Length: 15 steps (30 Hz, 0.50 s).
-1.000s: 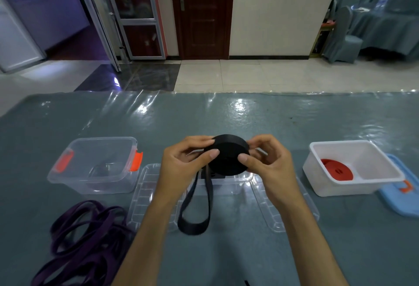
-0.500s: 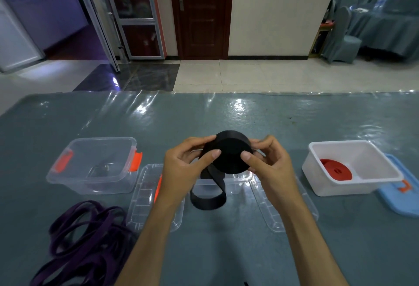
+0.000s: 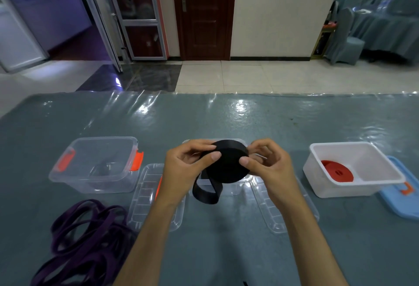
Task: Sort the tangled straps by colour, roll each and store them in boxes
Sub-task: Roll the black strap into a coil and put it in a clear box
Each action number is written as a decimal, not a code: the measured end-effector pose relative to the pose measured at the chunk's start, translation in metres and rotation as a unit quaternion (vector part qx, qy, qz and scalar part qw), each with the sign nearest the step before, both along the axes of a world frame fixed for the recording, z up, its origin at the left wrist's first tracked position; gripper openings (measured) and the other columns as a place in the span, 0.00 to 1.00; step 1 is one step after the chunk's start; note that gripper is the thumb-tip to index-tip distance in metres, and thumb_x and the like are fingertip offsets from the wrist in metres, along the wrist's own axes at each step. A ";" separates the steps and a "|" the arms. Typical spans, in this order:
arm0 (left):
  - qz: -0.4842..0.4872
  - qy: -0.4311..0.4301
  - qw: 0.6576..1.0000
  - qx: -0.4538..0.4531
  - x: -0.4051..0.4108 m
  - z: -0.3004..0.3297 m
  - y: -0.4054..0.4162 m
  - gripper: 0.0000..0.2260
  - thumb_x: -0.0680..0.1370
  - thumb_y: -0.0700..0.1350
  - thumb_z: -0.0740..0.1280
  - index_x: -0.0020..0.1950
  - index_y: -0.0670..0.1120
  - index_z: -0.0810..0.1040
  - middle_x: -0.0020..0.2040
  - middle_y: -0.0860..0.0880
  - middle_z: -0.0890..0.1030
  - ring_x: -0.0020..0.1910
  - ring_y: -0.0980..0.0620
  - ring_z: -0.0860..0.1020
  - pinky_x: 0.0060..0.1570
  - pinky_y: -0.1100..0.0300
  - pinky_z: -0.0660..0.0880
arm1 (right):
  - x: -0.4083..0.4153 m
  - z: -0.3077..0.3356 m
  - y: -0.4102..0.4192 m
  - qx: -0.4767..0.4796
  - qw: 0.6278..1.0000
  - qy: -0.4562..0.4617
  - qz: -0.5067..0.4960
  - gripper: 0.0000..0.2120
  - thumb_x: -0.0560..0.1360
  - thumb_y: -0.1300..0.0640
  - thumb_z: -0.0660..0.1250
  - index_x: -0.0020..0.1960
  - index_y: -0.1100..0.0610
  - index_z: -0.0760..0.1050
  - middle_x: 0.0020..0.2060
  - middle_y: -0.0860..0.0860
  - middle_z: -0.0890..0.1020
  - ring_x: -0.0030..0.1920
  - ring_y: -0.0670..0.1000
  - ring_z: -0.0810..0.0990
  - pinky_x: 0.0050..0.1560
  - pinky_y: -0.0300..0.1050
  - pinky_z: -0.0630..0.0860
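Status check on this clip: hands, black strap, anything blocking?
Left hand and right hand both grip the black strap roll. Short tail loop unrolled. Clear box underneath, nothing blocking.

My table [image 3: 226, 251] bears two clear boxes [image 3: 95, 165], their lids [image 3: 156, 197], a white box [image 3: 353, 170], a blue lid [image 3: 401, 195] and purple straps [image 3: 86, 238].

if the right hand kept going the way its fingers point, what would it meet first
The right hand points leftward, its fingers already pinching the black strap roll; beyond the roll lies the left hand, as far as depth shows.
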State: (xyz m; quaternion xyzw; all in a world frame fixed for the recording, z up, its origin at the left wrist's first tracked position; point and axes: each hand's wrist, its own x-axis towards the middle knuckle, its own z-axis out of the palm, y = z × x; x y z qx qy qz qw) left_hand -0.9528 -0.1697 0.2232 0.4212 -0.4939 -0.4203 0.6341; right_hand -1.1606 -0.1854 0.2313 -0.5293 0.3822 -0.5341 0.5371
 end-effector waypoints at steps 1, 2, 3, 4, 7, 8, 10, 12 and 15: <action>-0.004 -0.007 1.000 -0.003 0.001 -0.002 0.000 0.08 0.72 0.37 0.77 0.50 0.41 0.87 0.54 0.43 0.87 0.55 0.48 0.86 0.56 0.61 0.80 | 0.000 0.000 0.001 -0.002 1.000 -0.008 -0.011 0.12 0.69 0.61 0.81 0.48 0.54 0.81 0.45 0.57 0.85 0.45 0.58 0.83 0.47 0.50 0.83; -0.011 -0.017 1.000 -0.005 0.002 -0.003 0.000 0.09 0.72 0.38 0.77 0.52 0.42 0.87 0.55 0.44 0.86 0.57 0.49 0.85 0.58 0.61 0.79 | 0.000 0.000 0.002 -0.005 1.000 -0.011 -0.020 0.11 0.69 0.61 0.79 0.49 0.54 0.82 0.46 0.56 0.86 0.46 0.57 0.84 0.47 0.49 0.83; -0.016 -0.027 0.999 -0.006 0.002 -0.003 0.001 0.11 0.72 0.39 0.77 0.54 0.43 0.87 0.56 0.45 0.86 0.59 0.49 0.85 0.60 0.60 0.79 | 0.000 -0.002 0.002 -0.007 1.000 -0.009 -0.026 0.10 0.70 0.60 0.77 0.51 0.56 0.81 0.47 0.57 0.86 0.46 0.56 0.85 0.47 0.50 0.84; -0.016 -0.034 0.999 -0.007 0.003 -0.003 0.001 0.11 0.72 0.39 0.77 0.55 0.44 0.87 0.56 0.46 0.87 0.59 0.48 0.85 0.61 0.59 0.80 | -0.001 -0.002 0.003 -0.006 1.000 -0.003 -0.024 0.10 0.71 0.60 0.76 0.51 0.58 0.79 0.48 0.57 0.87 0.48 0.57 0.86 0.48 0.53 0.84; 0.005 -0.018 1.000 -0.006 -0.002 0.002 0.001 0.10 0.72 0.35 0.78 0.51 0.43 0.86 0.52 0.46 0.88 0.55 0.48 0.87 0.58 0.59 0.81 | -0.002 -0.003 0.002 -0.005 1.000 0.010 0.012 0.14 0.73 0.62 0.76 0.48 0.63 0.71 0.48 0.61 0.85 0.50 0.62 0.86 0.48 0.57 0.84; 0.011 -0.016 1.000 -0.006 -0.006 0.003 0.001 0.09 0.71 0.34 0.79 0.49 0.42 0.86 0.52 0.46 0.88 0.55 0.48 0.87 0.57 0.58 0.82 | -0.003 -0.002 0.002 -0.005 1.000 0.014 0.023 0.15 0.73 0.63 0.77 0.48 0.62 0.70 0.47 0.63 0.84 0.49 0.62 0.86 0.46 0.55 0.84; 0.020 -0.032 0.999 -0.012 -0.010 -0.001 0.000 0.06 0.72 0.36 0.78 0.48 0.40 0.86 0.53 0.45 0.88 0.56 0.46 0.86 0.59 0.52 0.82 | -0.003 -0.002 0.003 -0.007 1.000 0.003 0.027 0.14 0.73 0.62 0.76 0.53 0.60 0.73 0.48 0.64 0.84 0.49 0.62 0.87 0.45 0.53 0.84; 0.012 -0.063 0.998 -0.022 -0.009 -0.005 -0.002 0.07 0.74 0.40 0.77 0.52 0.44 0.88 0.56 0.46 0.86 0.59 0.44 0.84 0.62 0.49 0.81 | -0.001 -0.003 0.003 -0.007 1.000 -0.017 0.002 0.17 0.73 0.62 0.75 0.59 0.57 0.76 0.51 0.60 0.86 0.51 0.61 0.87 0.48 0.54 0.85; -0.010 -0.076 0.997 -0.021 -0.004 -0.005 -0.001 0.11 0.75 0.42 0.76 0.57 0.49 0.88 0.57 0.47 0.85 0.61 0.45 0.83 0.63 0.53 0.80 | -0.001 -0.008 0.003 0.002 0.999 -0.049 -0.009 0.14 0.72 0.62 0.75 0.57 0.57 0.78 0.53 0.56 0.86 0.55 0.60 0.86 0.51 0.53 0.84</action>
